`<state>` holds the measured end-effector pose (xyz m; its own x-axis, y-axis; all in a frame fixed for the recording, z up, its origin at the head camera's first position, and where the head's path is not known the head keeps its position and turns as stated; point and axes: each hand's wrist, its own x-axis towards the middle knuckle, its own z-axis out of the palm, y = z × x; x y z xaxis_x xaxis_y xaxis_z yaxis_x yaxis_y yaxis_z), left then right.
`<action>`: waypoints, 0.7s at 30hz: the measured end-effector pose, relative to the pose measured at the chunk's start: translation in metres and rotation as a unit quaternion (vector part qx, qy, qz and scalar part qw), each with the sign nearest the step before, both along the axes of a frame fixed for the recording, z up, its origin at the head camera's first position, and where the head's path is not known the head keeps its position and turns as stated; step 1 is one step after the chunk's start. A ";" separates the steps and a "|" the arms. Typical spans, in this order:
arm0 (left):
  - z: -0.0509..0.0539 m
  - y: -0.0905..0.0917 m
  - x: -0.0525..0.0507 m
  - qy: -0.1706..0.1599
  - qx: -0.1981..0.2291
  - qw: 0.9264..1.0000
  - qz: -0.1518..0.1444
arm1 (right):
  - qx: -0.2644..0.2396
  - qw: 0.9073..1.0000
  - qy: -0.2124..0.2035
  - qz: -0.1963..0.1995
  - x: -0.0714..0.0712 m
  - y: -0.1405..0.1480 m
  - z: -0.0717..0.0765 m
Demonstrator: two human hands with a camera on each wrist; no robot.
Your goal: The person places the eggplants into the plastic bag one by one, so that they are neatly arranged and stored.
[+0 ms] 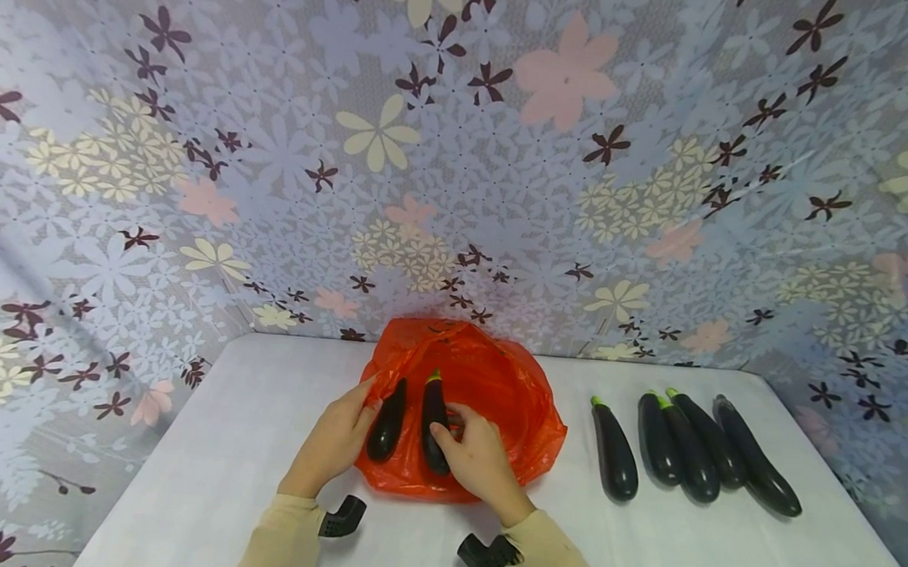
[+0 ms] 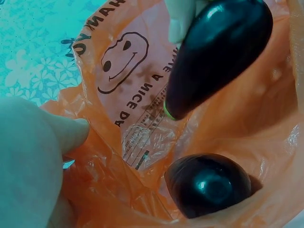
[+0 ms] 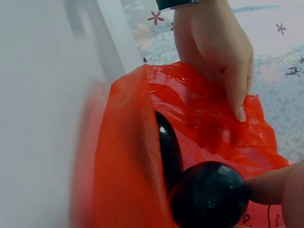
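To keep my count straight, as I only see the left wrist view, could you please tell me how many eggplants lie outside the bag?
Observer: The head view shows five eggplants lying outside the bag.
Operator: Thank you; on which side of it are they, please?
Observer: They lie to the person's right of it.
Operator: Are they all bunched together?
Observer: No, the one nearest the bag lies apart from the other four.
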<state>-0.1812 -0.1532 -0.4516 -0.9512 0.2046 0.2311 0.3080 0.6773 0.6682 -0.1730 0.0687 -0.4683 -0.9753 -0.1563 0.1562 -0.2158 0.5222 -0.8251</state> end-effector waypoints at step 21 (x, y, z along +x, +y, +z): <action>0.002 0.000 0.002 -0.019 0.000 1.000 0.012 | 0.013 0.999 -0.030 -0.017 -0.017 -0.017 -0.008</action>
